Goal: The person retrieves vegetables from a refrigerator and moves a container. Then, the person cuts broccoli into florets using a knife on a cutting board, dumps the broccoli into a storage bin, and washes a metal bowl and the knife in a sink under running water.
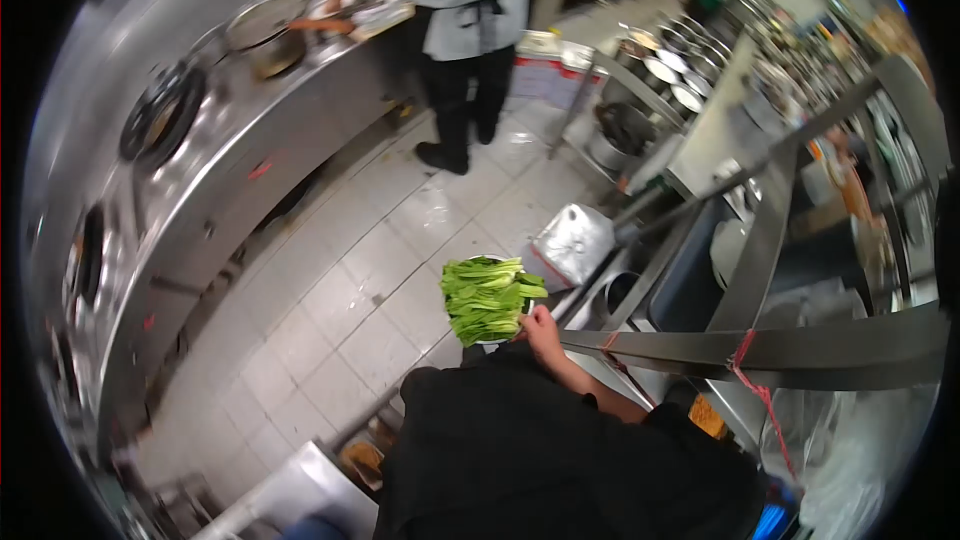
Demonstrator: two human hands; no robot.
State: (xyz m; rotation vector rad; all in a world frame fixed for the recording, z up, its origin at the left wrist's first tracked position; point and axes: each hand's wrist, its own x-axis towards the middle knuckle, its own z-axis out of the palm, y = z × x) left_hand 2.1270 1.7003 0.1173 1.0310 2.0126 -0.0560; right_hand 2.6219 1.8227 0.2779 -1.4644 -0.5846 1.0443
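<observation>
My right hand (pixel 542 332) is closed on the rim of a white plate or shallow bowl (pixel 494 343), low in front of my body. Long green leaf vegetables (pixel 490 298) are heaped in it, pale stalks among the leaves, and they hide most of the dish. A foil-like silver-topped container (pixel 575 242) stands on the floor just ahead of this hand. My left hand is not visible.
A co-worker in a grey top (pixel 465 0) stands ahead at the long steel cooking counter (pixel 290 120). On it sit a large pot (pixel 272 40) and a wok (pixel 163 117). Steel shelving (pixel 720 345) runs close along my right, and stacked bowls (pixel 672 75) stand farther off.
</observation>
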